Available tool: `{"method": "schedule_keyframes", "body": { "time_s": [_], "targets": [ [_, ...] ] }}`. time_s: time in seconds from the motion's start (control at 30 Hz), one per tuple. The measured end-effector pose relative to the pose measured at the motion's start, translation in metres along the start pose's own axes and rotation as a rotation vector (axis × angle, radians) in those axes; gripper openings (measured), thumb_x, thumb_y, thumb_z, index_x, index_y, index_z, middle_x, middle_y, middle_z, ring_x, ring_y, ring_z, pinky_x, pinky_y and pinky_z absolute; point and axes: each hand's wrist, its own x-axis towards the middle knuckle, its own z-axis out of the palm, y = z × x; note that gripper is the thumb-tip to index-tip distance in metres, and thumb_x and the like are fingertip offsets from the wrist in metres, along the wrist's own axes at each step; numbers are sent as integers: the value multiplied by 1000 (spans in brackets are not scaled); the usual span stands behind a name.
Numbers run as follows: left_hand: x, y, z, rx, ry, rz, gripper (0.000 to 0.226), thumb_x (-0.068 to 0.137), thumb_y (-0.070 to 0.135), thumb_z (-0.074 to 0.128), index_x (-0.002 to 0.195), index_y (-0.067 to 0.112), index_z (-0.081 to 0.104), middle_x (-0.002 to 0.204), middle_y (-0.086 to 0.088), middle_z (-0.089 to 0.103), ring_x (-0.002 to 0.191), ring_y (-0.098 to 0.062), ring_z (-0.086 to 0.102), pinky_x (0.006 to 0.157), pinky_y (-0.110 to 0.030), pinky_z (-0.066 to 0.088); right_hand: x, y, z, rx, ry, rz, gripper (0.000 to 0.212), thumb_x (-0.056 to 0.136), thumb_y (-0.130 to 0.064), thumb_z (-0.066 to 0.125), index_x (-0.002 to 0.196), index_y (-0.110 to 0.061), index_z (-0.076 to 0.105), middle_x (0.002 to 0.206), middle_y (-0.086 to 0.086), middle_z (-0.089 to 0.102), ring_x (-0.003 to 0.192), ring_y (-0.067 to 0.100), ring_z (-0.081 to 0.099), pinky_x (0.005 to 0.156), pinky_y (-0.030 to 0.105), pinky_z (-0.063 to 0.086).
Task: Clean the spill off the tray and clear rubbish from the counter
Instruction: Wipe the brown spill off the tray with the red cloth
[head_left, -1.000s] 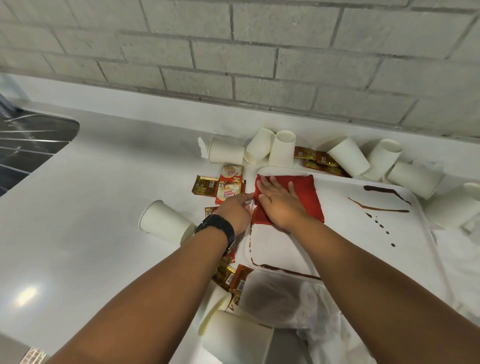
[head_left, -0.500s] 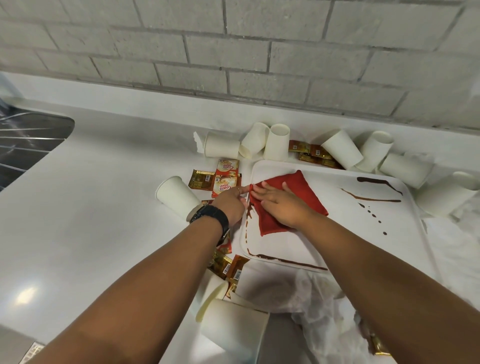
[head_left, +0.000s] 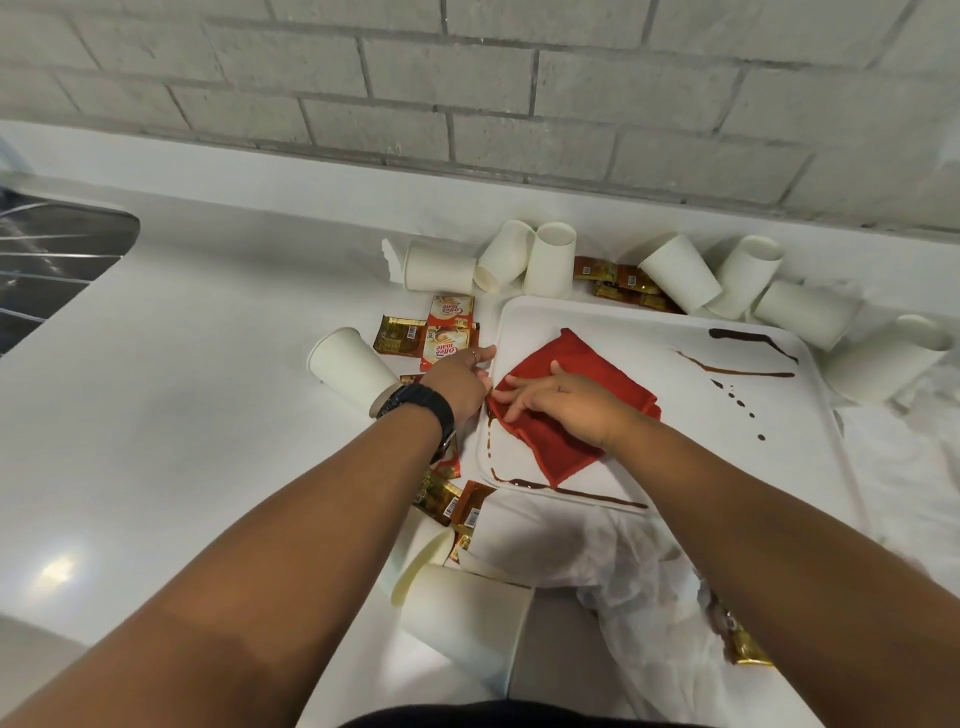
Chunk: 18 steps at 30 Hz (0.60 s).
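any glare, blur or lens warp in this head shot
Head view: a soft glare spot on the counter at lower left; wide-angle warp bows the brick wall and stretches the forearms; the red cloth and tray look sharp; sink slightly smeared.

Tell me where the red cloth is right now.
In the head view, the red cloth lies on the white tray's left part, pressed flat under the right hand.

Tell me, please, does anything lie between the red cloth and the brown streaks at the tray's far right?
Nothing visible does. From the red cloth under the right hand, bare white tray runs straight to the brown streaks.
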Motion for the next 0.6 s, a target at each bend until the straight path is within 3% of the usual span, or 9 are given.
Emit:
{"method": "schedule_keyframes", "body": {
  "time_s": [0.07,0.13,0.23,0.3,0.37,0.43,0.47,0.53,0.6],
  "targets": [
    [-1,-1,0,-7,-6,2,52,94,0,46,142,20,42,128,-11,56,102,-20,56,96,-30,45,-1,2,3,87,18,-4,37,99,-23,38,92,-18,74,140,-7,53,147,22,16,119,41,-1],
    [0,-2,1,1,-6,-1,52,94,1,46,141,23,42,128,-9,56,109,-23,56,100,-35,46,1,5,7,107,3,-53,40,97,-19,36,84,-9,72,128,-7,64,140,14,34,121,40,-1],
    [1,-4,1,-13,-6,-12,53,93,0,47,140,25,43,128,-9,56,112,-25,56,100,-41,47,1,3,7,189,-72,-19,40,94,-19,37,72,-7,68,112,-11,71,133,6,43,120,33,2],
    [2,-5,1,-26,-11,-16,54,92,1,47,140,26,44,128,-9,57,112,-26,56,99,-41,48,-4,-4,6,293,-65,1,33,91,-16,44,68,-13,68,103,-7,75,122,5,54,120,35,17],
    [4,-7,1,-47,-23,-20,55,90,0,48,139,26,45,124,-9,60,110,-27,58,98,-42,49,-7,-10,7,321,163,10,24,90,-17,52,75,-25,70,108,-6,73,113,7,60,110,40,37],
    [6,-8,1,-67,-25,-31,56,90,0,48,139,25,45,106,-4,64,101,-23,61,94,-43,52,-8,-13,10,161,468,88,17,92,-28,54,102,-29,68,133,-5,59,126,12,50,111,39,35],
    [6,-8,1,-75,-24,-31,56,89,0,48,139,25,45,99,-1,62,96,-22,61,93,-43,53,-7,-14,12,79,499,163,31,92,-38,53,121,-29,61,145,-3,47,136,17,40,115,41,28],
    [5,-7,1,-80,-23,-27,56,89,0,46,139,26,45,104,-1,62,96,-20,61,91,-44,54,-3,-13,22,-135,349,303,67,90,-58,48,147,-25,33,160,2,19,148,25,12,119,49,7],
    [4,-7,1,-60,-20,-16,55,90,2,47,139,28,45,123,-3,60,105,-22,60,92,-42,53,3,-10,34,-368,247,332,80,89,-64,43,152,-24,15,162,1,2,149,26,-4,117,52,-5]
  ]
}}
